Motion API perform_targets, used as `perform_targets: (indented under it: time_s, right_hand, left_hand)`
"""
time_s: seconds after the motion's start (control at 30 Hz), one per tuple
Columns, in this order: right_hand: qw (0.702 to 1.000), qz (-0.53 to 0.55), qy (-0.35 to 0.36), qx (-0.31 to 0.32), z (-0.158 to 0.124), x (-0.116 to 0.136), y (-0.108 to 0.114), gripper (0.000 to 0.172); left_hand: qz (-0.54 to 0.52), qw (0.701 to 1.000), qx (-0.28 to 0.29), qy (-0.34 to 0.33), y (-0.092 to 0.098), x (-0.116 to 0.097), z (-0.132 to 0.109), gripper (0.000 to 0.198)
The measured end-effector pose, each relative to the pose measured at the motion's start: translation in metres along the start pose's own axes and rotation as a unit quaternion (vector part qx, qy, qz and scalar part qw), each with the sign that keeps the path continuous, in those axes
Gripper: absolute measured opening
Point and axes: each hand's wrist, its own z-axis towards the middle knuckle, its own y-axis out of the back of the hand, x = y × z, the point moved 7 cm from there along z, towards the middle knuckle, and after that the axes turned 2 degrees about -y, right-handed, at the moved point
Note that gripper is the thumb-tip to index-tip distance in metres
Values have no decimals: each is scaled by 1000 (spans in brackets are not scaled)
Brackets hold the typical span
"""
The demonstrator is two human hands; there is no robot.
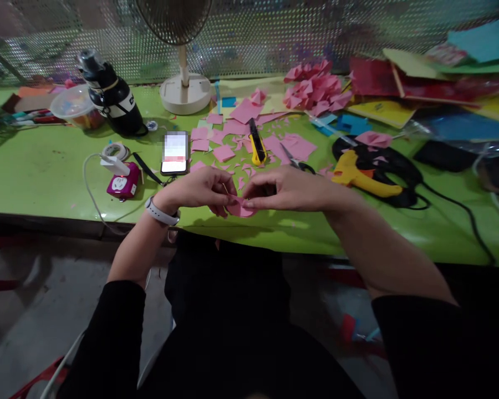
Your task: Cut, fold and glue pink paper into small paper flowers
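Note:
My left hand (202,190) and my right hand (289,190) meet over the near edge of the green table (37,172). Both pinch one small folded pink paper piece (240,208) between their fingertips. A thin stick seems to poke out by my left fingers. A white watch (161,212) sits on my left wrist. Loose pink paper squares and scraps (249,138) lie just behind my hands. A heap of folded pink pieces (316,87) sits farther back.
A phone (175,153), a yellow utility knife (256,145), scissors (297,162) and a yellow glue gun (363,178) with black cable lie behind my hands. A pink power socket (123,183), a tape roll, a black bottle (112,97), a fan base (186,91) and coloured paper sheets (441,88) stand around.

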Motion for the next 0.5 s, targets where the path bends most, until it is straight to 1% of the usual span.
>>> perform_targets:
  time_s: [0.07, 0.17, 0.23, 0.27, 0.3, 0.33, 0.4, 0.43, 0.5]
  right_hand:
    - [999, 19, 0, 33, 0, 3, -3, 23]
    - [997, 48, 4, 52, -2, 5, -6, 19]
    - [996, 86, 2, 36, -5, 3, -7, 19]
    - [993, 114, -4, 15, -7, 1, -6, 20]
    - [989, 147, -12, -21, -10, -3, -5, 20]
    - [980, 182, -23, -70, -13, -8, -3, 21]
    - [949, 248, -48, -190, -21, -20, 2, 24]
    - [928, 275, -59, -246, -26, -27, 2, 26]
    - [888, 319, -65, -326, -32, -36, -1, 29]
  left_hand:
    - [11, 1000, 14, -2, -5, -6, 0, 16]
    - [32, 999, 25, -2, -9, -14, 0, 15]
    - [33, 999, 22, -12, -9, -18, 1, 17]
    - [26, 999, 9, -22, -7, -19, 2, 20]
    - [15, 999, -16, -35, -5, -19, 3, 23]
    - [-2, 997, -50, -50, -2, -19, 4, 27]
    - [-39, 988, -133, -75, 3, -14, 6, 35]
    - [-61, 983, -152, -80, 1, -10, 7, 37]
    - [-94, 984, -129, -76, -13, -1, 13, 39]
